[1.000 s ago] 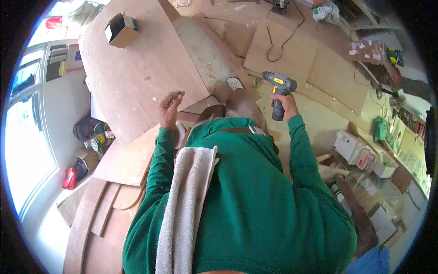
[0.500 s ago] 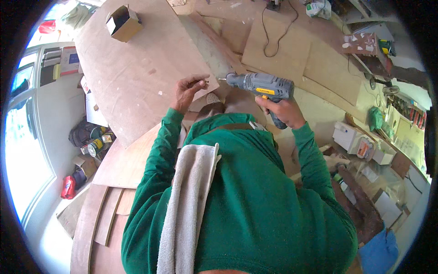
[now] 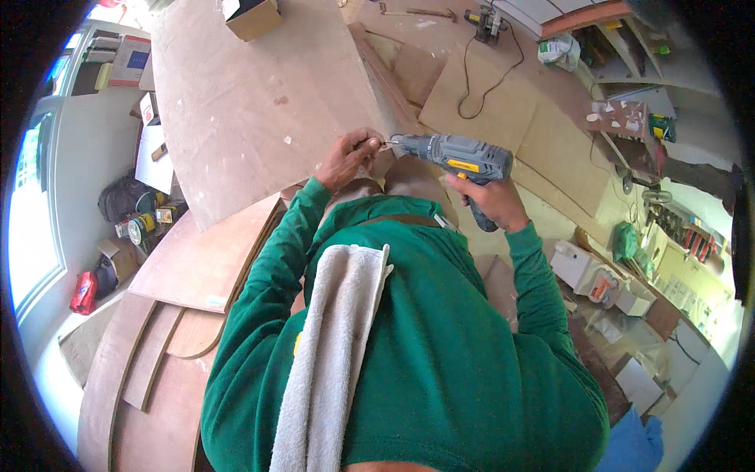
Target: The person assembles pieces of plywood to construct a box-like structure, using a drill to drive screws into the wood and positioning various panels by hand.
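Note:
My right hand grips the handle of a grey cordless drill with a yellow stripe, held level over my lap. Its chuck and bit point left. The fingers of my left hand are pinched at the tip of the bit, on a tiny dark piece that looks like a screw; most of it is hidden by the fingers. Just beyond my left hand lies a large flat plywood sheet.
An open cardboard box sits on the sheet's far end. Curved plywood pieces lie at left. A corded power tool and a hammer lie on the floor ahead. White boxes stand at right. A towel hangs down my front.
My left hand has moved right, bringing its pinched fingers to the drill bit's tip. The drill stays in my right hand. The view has shifted, showing more floor ahead.

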Tool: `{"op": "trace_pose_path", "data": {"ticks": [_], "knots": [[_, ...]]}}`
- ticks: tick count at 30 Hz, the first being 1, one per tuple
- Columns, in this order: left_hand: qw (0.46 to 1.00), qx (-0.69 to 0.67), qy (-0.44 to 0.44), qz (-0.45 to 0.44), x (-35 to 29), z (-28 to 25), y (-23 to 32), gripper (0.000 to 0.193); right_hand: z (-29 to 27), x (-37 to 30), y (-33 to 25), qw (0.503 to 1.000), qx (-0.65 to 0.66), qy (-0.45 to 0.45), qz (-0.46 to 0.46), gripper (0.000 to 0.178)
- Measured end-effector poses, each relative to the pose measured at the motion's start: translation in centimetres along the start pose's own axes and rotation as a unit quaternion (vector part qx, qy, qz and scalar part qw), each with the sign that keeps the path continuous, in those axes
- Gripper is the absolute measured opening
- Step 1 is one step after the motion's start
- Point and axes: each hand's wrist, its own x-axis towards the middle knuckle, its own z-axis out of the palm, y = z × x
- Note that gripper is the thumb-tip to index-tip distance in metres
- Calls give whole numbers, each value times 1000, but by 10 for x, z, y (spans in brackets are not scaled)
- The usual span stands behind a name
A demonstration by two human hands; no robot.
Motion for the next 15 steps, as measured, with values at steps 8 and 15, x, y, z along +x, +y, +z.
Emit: {"op": "trace_pose_path", "data": {"ticks": [8,15], "knots": [[999,-39,-11,-36,2,6,6,20,-11,2,3,997,-69,-11,-29,27],[982,101,-24,159,23,-17,-11,15,-19,36,-45,979,-191,-50,-51,40]]}}
